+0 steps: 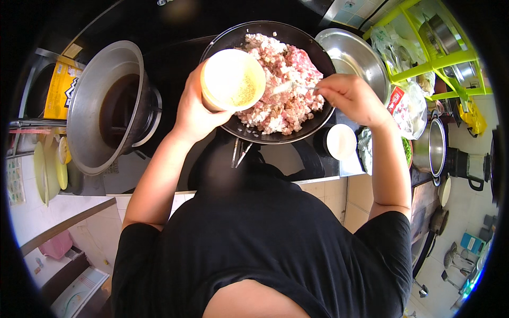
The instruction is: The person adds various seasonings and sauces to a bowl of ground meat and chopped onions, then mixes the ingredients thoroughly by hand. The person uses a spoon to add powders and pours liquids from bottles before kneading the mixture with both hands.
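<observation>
My left hand [193, 108] grips a pale yellow tub [236, 79] and tilts it above the left side of a black frying pan [289, 138]. Brownish granules lie along the tub's inner wall. Heaped in the pan is raw minced meat [291, 66], pink and white. Over the meat's right side, the fingertips of my right hand [355, 98] pinch the thin handle of a small spoon [294, 88]. The spoon's bowl is hard to make out against the meat.
On the left stands a wide metal pot [80, 106] with dark liquid. A steel bowl [371, 58] sits behind the pan's right side. A white-topped round container [341, 142] is below my right hand. Further right are a green rack [413, 70] and a steel pot [437, 146].
</observation>
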`<action>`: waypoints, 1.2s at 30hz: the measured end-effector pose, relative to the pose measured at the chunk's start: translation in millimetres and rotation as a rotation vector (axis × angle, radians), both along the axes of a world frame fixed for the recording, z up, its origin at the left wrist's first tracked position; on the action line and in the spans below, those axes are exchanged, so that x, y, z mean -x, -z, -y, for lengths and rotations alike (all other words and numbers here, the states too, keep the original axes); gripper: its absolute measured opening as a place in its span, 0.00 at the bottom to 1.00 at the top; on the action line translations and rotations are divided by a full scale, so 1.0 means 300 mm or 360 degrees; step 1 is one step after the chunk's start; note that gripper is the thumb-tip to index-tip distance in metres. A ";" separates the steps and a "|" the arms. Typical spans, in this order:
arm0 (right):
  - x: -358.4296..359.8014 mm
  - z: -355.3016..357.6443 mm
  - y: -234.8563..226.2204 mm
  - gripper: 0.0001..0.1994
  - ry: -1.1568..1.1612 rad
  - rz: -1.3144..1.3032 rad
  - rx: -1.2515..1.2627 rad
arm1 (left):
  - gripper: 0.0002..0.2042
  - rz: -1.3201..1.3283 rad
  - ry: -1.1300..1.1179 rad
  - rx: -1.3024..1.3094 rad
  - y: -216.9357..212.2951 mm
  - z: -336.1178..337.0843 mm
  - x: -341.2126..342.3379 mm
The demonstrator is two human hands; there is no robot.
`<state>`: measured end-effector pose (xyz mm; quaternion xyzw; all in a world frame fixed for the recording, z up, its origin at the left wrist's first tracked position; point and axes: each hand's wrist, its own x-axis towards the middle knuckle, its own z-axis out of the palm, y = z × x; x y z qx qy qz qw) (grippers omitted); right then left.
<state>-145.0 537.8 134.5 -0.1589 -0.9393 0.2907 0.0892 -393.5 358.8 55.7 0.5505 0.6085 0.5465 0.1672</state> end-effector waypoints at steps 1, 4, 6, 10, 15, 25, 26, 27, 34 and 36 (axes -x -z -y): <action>0.016 0.024 -0.030 0.08 0.0107 -0.0055 0.0082 | 0.40 -0.0013 0.0004 0.0002 -0.003 -0.003 -0.004; 0.101 0.089 -0.031 0.10 0.0112 -0.0380 -0.0296 | 0.40 -0.0036 0.0025 -0.0024 -0.014 -0.020 -0.029; 0.159 0.126 -0.048 0.14 0.0011 -0.0245 -0.0842 | 0.41 -0.0018 0.0048 -0.0048 -0.019 -0.034 -0.039; 0.221 0.167 -0.040 0.07 -0.0019 -0.0366 -0.1030 | 0.43 -0.0085 0.0062 -0.0013 -0.031 -0.039 -0.034; 0.252 0.180 -0.017 0.06 -0.0143 -0.0108 -0.0897 | 0.44 -0.0053 0.0103 0.0012 -0.007 -0.037 -0.043; 0.225 0.144 -0.052 0.07 0.0046 -0.0118 -0.0804 | 0.43 -0.0015 0.0062 0.0017 0.004 -0.049 -0.014; 0.230 0.143 -0.052 0.07 0.0129 -0.0176 -0.0784 | 0.43 -0.0075 0.0053 0.0027 -0.006 -0.050 -0.016; 0.235 0.142 -0.042 0.06 0.0114 -0.0112 -0.0814 | 0.43 -0.0180 0.0047 0.0006 -0.014 -0.052 -0.023; 0.251 0.166 -0.052 0.09 0.0124 0.0205 -0.0047 | 0.45 -0.0351 -0.0045 -0.0040 -0.038 -0.069 -0.039; 0.250 0.147 -0.052 0.11 0.0174 0.0188 0.0338 | 0.45 -0.0452 -0.0108 0.0002 -0.054 -0.073 -0.042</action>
